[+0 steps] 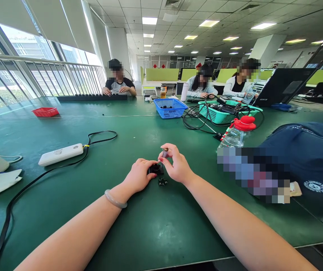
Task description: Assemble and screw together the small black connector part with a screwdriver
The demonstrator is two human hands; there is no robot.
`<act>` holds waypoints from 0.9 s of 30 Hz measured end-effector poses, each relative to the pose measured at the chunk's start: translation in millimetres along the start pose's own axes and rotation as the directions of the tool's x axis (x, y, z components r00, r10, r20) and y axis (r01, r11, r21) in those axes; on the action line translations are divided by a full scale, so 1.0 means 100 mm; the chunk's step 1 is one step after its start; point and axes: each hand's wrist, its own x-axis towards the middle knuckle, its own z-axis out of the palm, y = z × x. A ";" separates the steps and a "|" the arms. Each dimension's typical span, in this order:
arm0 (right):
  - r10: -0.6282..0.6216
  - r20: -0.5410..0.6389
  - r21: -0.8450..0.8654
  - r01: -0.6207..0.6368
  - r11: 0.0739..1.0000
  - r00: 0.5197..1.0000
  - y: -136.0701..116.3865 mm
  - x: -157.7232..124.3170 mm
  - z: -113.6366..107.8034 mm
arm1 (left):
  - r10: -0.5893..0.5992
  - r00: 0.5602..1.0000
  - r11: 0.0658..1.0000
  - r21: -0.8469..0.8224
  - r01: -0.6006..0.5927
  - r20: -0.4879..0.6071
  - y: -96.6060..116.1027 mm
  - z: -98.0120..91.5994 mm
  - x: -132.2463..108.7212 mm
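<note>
My left hand (140, 174) is closed on a small black part (157, 169) resting on the green table, thumb and fingers at its edges. My right hand (176, 164) grips a short screwdriver (165, 153) by its handle, held upright with its lower end at the black part. Whether the tip touches a screw is too small to tell. Just in front of the part, nearer to me, a small black piece with pale metal bits (163, 181) lies loose on the table.
A white power strip (62, 153) with a black cord lies left. Farther back are a red tray (45, 112), a blue basket (170, 109) and a green basket (218, 116) with cables. A red-capped bottle (235, 135) and dark blue bag (305, 158) stand right. Several people sit beyond.
</note>
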 end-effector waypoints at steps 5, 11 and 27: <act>-0.117 -0.080 -0.012 0.117 0.993 0.990 -0.12 0.01 0.00 | 0.035 0.999 0.998 0.049 -0.035 -0.002 0.00 -0.02 0.00; -0.171 0.011 -0.036 0.171 0.985 0.985 -0.14 -0.01 0.10 | 0.099 0.995 0.992 0.076 -0.099 -0.005 -0.02 -0.01 0.00; -0.126 -0.189 -0.079 0.113 0.990 0.974 -0.09 -0.01 0.02 | 0.030 1.000 0.998 0.050 -0.030 -0.002 0.02 -0.04 -0.02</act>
